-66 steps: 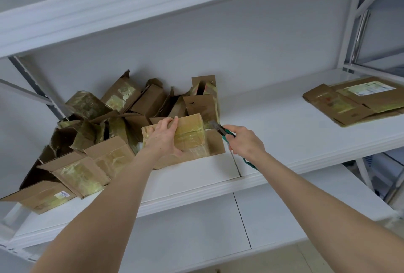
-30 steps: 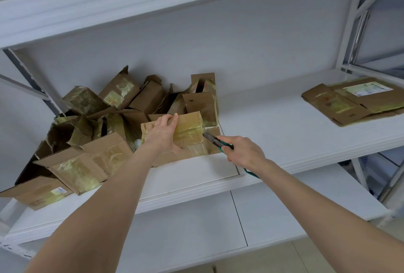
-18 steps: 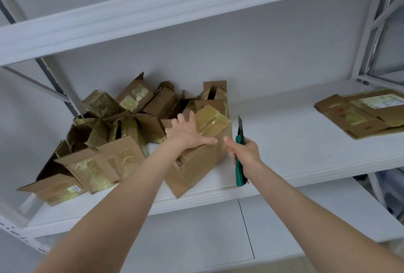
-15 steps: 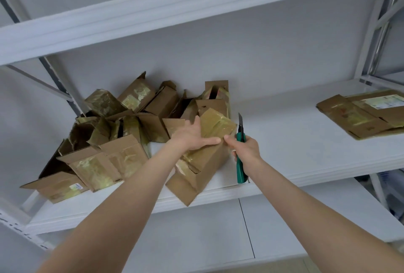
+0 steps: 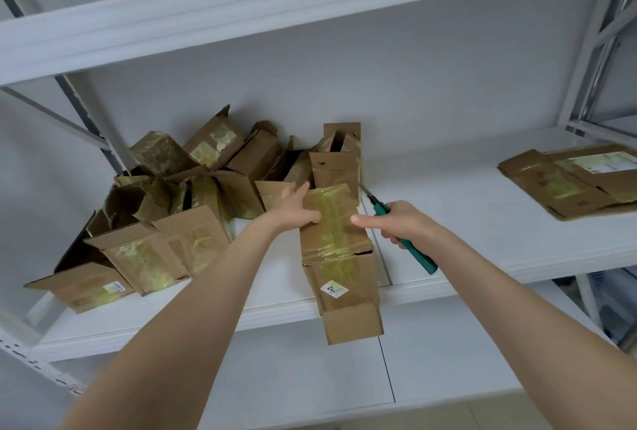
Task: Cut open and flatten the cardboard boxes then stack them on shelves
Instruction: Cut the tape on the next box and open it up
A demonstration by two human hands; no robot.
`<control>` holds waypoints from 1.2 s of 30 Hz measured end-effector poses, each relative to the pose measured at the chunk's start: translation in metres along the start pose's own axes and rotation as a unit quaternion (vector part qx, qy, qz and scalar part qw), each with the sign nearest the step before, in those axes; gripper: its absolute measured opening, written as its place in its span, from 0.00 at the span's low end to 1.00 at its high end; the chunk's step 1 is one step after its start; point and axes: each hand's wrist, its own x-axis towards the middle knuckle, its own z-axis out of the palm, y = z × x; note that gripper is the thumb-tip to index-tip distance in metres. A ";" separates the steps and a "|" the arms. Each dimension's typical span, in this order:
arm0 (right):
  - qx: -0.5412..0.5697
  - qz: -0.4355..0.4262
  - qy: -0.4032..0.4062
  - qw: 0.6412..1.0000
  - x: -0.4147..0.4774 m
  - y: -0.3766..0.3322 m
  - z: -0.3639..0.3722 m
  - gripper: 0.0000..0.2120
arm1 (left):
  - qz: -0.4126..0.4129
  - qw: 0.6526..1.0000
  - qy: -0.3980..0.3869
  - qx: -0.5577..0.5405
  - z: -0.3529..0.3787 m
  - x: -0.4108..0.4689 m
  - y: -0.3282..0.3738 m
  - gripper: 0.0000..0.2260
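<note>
White metal shelf (image 5: 482, 223), centre frame, bears the brown tape-wrapped cardboard box (image 5: 339, 257) overhanging its front edge, left hand (image 5: 293, 209) gripping the far end to steady it, right hand (image 5: 400, 223) curled round a green-handled utility knife (image 5: 417, 257), evidently readied for cutting.

Arms outstretched; left hand (image 5: 295, 210) clasps box (image 5: 339, 267), right hand (image 5: 404, 220) grips cutter (image 5: 417, 257).

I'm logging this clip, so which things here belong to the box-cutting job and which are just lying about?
Job: taped box in left hand; green cutter in right hand; pile of boxes; flattened boxes; middle shelf.
Lying about: lower shelf; upper shelf; metal upright.
</note>
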 end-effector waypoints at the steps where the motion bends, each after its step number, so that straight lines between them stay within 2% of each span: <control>1: -0.029 0.007 -0.018 0.999 -0.003 0.000 0.000 0.26 | 0.009 1.000 -0.002 0.013 0.000 0.004 0.004 0.38; 3: -0.060 0.022 -0.051 0.997 -0.008 0.004 0.003 0.24 | 0.022 0.999 -0.003 0.026 0.002 0.014 0.009 0.37; 5: -0.045 0.028 -0.058 0.997 -0.009 0.011 0.007 0.22 | 0.022 1.000 -0.001 0.004 0.007 0.024 0.013 0.35; 7: -0.017 0.019 -0.037 0.999 -0.006 0.017 0.011 0.19 | 0.021 0.999 0.022 0.019 0.011 0.029 0.013 0.32; 11: 0.018 -0.010 0.030 0.999 0.002 0.017 0.014 0.18 | -0.012 0.991 0.120 0.053 0.008 0.027 0.001 0.21; 14: 0.008 -0.022 0.064 0.998 0.007 0.013 0.018 0.19 | -0.076 0.984 0.164 -0.002 0.001 0.021 -0.020 0.16; 17: -0.014 -0.038 0.071 0.997 0.011 0.005 0.024 0.19 | -0.104 0.969 0.201 -0.098 -0.002 0.013 -0.042 0.09; 20: -0.035 -0.055 0.085 0.994 0.015 -0.005 0.029 0.20 | -0.128 0.946 0.251 -0.160 -0.002 0.001 -0.057 0.11; 23: -0.042 -0.068 0.166 0.983 0.020 -0.015 0.027 0.25 | -0.150 0.921 0.314 -0.174 -0.011 -0.010 -0.065 0.10; 25: -0.007 -0.062 0.206 0.977 0.025 -0.020 0.023 0.27 | -0.162 0.906 0.355 -0.167 -0.024 -0.017 -0.069 0.10; 27: 0.062 -0.053 0.201 0.976 0.031 -0.023 0.021 0.27 | -0.164 0.898 0.380 -0.153 -0.033 -0.022 -0.069 0.10; 29: 0.092 -0.047 0.176 0.979 0.036 -0.021 0.026 0.25 | -0.169 0.901 0.375 -0.137 -0.032 -0.025 -0.068 0.09; 33: 0.060 -0.037 0.151 0.986 0.042 -0.007 0.048 0.27 | -0.166 0.933 0.309 -0.079 -0.011 -0.028 -0.068 0.09; 34: 0.057 -0.041 0.152 0.986 0.042 -0.004 0.052 0.27 | -0.151 0.942 0.294 -0.055 -0.010 -0.031 -0.066 0.13; 36: 0.063 -0.051 0.150 0.985 0.041 -0.003 0.057 0.26 | -0.063 0.964 0.257 0.017 -0.014 -0.035 -0.056 0.30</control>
